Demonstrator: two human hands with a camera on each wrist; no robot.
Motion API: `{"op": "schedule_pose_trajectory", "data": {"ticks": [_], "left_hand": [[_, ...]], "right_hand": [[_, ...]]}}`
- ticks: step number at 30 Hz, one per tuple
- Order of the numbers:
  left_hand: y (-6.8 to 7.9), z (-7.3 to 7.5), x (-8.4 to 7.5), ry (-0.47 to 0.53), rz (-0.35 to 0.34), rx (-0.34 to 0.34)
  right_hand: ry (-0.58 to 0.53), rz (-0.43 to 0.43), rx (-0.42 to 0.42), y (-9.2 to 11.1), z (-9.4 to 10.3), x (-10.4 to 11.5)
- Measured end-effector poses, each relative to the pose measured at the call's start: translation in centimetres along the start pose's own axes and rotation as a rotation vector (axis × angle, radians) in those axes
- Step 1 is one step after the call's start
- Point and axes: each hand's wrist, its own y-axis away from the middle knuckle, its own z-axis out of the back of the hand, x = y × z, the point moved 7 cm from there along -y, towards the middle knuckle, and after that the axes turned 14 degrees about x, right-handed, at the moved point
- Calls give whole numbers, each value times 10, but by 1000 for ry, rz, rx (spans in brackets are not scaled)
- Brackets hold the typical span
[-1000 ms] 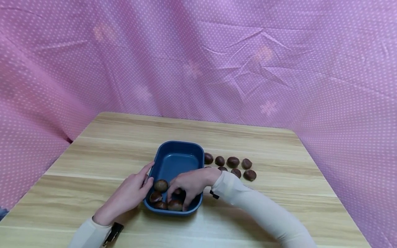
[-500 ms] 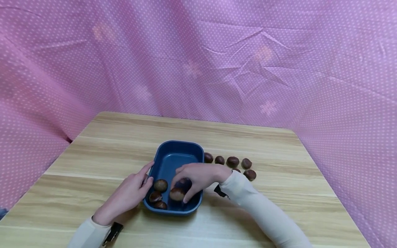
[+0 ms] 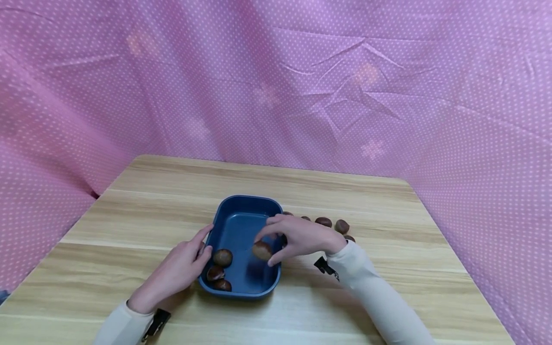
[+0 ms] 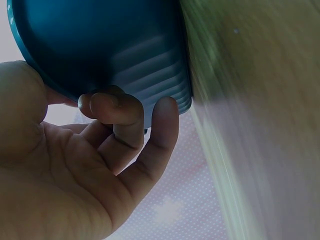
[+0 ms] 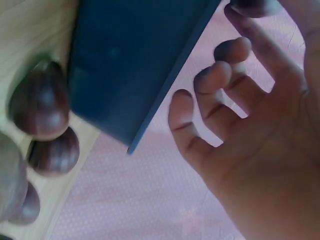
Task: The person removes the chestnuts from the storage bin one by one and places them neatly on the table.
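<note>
A chestnut (image 3: 261,250) is pinched between the thumb and fingers of my right hand (image 3: 304,235), raised over the right side of a deep blue rectangular box (image 3: 247,294). In the right wrist view, part of that chestnut (image 5: 255,6) shows at the top edge, and the other fingers curl loosely. My left hand (image 3: 183,266) grips the box's left wall, thumb at the rim and fingers bent against the ribbed outside (image 4: 150,70). Inside the box, a few chestnuts (image 3: 223,258) lie in the near left corner.
Several chestnuts (image 3: 323,222) lie on the wooden table (image 3: 345,302) right of the box, partly hidden behind my right hand. Close to the box's outer wall, chestnuts (image 5: 42,102) show in the right wrist view. A pink dotted cloth (image 3: 276,96) hangs around the table.
My right hand has picked up a chestnut from the box's near end and lifted it up and to the right, toward the right rim. The left hand stays in place on the box.
</note>
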Motion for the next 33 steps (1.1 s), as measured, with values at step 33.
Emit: {"op": "schedule_pose_trajectory", "data": {"ticks": [33], "left_hand": [[9, -9, -9, -23, -13, -24]], "right_hand": [[91, -257, -73, 58, -38, -40]]}}
